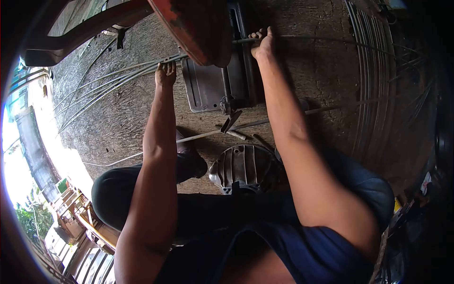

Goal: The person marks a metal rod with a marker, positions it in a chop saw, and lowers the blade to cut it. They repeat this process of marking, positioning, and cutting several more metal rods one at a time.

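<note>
Several thin metal rods [127,75] fan out to the left, and my left hand [166,75] is closed around them where they meet the saw. On the other side, my right hand [263,43] grips a rod [321,38] that stretches away to the right, its thumb pointing up. Between my hands stands what looks like a chop saw, with a worn red guard [189,28] over a grey metal base [201,87]. The guard hides the rods' middle part. A clamp screw [226,85] with a crank handle [231,121] faces me.
Another long rod [255,124] lies across the floor before the saw. A round ribbed metal casting [246,165] is between my legs, near my foot [191,161]. Many rods [371,71] lie side by side at right. The saw's arm [90,33] juts out at upper left.
</note>
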`<action>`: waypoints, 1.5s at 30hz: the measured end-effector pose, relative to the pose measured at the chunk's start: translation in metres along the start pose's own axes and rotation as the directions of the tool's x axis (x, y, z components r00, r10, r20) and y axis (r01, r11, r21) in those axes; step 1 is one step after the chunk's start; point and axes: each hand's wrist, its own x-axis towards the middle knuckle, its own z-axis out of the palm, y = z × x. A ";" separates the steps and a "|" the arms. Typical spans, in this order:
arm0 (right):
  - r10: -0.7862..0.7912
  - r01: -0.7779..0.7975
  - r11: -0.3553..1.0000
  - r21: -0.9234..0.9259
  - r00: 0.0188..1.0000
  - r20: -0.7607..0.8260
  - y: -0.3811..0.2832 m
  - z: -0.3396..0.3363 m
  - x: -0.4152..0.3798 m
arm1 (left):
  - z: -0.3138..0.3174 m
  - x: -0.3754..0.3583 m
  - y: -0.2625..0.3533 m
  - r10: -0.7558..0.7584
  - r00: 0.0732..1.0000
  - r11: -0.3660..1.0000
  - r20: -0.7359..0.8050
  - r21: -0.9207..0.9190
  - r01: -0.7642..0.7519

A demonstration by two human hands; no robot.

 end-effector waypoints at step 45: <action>-0.120 0.095 0.935 -0.342 0.991 -0.053 -0.032 -0.037 -0.051 | 0.078 -0.099 0.050 0.246 0.967 0.900 -0.064 0.386 -0.203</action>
